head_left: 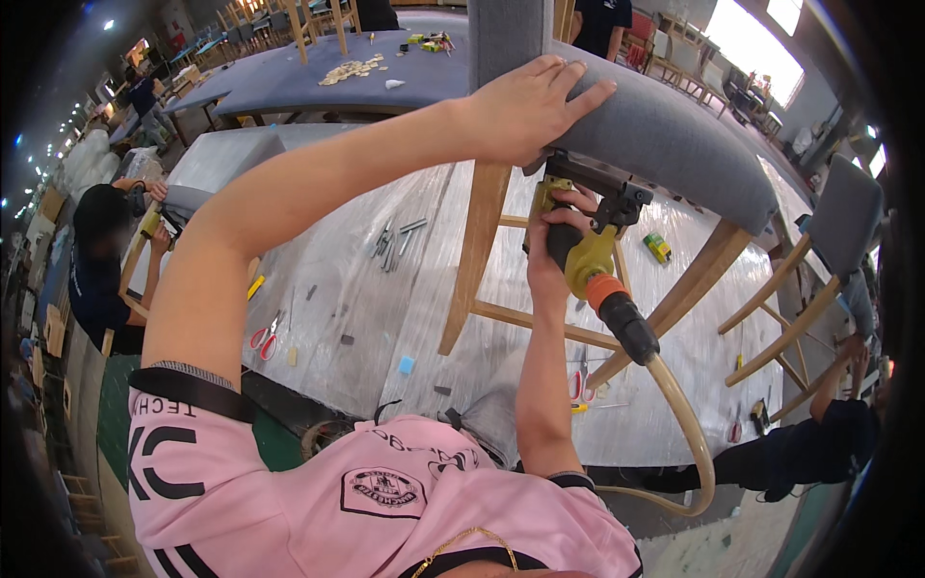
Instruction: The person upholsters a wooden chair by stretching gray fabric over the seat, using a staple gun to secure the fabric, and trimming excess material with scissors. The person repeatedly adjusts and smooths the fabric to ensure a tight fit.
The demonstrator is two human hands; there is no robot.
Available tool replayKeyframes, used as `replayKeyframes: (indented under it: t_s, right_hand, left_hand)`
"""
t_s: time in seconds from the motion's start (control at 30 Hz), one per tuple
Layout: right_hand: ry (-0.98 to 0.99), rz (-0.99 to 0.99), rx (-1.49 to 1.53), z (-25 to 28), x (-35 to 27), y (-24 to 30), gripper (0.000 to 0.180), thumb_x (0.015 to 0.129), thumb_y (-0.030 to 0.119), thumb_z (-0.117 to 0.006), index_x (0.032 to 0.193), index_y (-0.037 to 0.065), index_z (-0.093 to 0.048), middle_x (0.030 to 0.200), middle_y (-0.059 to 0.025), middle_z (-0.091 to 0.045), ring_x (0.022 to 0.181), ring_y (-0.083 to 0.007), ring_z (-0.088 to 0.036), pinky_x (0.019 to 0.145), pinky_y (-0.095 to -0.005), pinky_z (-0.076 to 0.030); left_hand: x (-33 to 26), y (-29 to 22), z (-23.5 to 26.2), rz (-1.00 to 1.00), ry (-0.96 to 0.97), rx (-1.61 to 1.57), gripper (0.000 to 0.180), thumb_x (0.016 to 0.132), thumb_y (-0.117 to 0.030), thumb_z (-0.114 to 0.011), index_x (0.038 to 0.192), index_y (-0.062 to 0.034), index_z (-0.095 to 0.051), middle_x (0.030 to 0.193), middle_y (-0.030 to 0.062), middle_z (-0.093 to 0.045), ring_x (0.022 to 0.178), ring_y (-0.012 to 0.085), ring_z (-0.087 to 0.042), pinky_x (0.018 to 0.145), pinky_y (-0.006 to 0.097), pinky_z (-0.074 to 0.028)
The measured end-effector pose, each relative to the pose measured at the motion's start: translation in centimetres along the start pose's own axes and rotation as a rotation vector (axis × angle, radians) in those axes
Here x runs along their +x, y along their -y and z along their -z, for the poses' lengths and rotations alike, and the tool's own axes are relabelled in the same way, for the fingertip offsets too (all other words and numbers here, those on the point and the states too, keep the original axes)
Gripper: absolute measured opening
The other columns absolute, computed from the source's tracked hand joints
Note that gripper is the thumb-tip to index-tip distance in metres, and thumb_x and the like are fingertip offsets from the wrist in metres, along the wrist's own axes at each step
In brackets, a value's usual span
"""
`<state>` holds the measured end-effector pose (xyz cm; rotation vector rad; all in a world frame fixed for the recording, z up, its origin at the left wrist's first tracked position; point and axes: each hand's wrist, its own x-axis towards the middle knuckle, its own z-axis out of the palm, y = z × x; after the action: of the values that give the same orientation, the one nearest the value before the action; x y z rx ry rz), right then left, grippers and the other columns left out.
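A chair with a grey upholstered seat (674, 120) and wooden legs (477, 250) stands on the worktable. My left hand (525, 108) lies on the seat beside the upright grey backrest (509, 43), its fingers stretched out over the fabric. Under the seat edge, my right hand (567, 214) is wrapped round a pneumatic staple gun (590, 258), yellow-green and black. The gun's nose is up against the underside of the seat; the contact point is hidden. From its orange and black coupling a tan air hose (696, 433) curves down toward me.
Plastic film covers the worktable (328, 299). Staple strips (395, 246), red-handled scissors (265, 339), a yellow-green box (657, 248) and a blue scrap (407, 365) lie on it. Co-workers stand left (96, 260) and right (809, 438). Another grey chair (843, 212) is at right.
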<state>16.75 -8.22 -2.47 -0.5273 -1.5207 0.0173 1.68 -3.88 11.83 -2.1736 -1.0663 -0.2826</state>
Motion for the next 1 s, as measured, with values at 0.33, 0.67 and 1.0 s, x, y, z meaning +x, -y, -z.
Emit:
replayKeyframes:
  t_s: [0.33,0.67,1.0]
  right_hand:
    - [0.01,-0.253,0.274,-1.3,-1.4,-1.6,0.018,0.091,-0.001,-0.059,0.107,0.006,-0.059,0.113,-0.0084,-0.065,0.098,-0.0171,-0.061,0.087,-0.0291,-0.048]
    - [0.13,-0.303,0.42,-0.6,-0.5,0.2,0.023,0.08,-0.01,-0.067,0.095,0.005,-0.058,0.119,-0.0153,-0.065,0.131,-0.0355,-0.057,0.114,-0.0488,-0.039]
    - [0.171,-0.187,0.382,0.6,0.7,-0.9,0.024,0.079,-0.01,-0.069,0.092,0.006,-0.058,0.116,-0.0152,-0.067,0.126,-0.0345,-0.06,0.112,-0.0483,-0.041]
  left_hand:
    - [1.2,1.0,3.7,0.004,0.389,-0.153,0.119,0.071,0.003,-0.074,0.167,-0.0145,-0.006,0.164,0.0333,-0.021,0.154,0.0461,-0.023,0.127,0.049,-0.024]
    - [2.1,2.3,2.4,-0.055,0.364,-0.163,0.101,0.081,0.001,-0.062,0.167,-0.0166,-0.012,0.163,0.035,-0.024,0.153,0.0475,-0.027,0.126,0.049,-0.024]
    - [2.3,2.7,2.4,-0.043,0.336,-0.213,0.096,0.081,0.0,-0.057,0.167,-0.0177,-0.017,0.161,0.035,-0.03,0.152,0.0479,-0.029,0.127,0.05,-0.023]
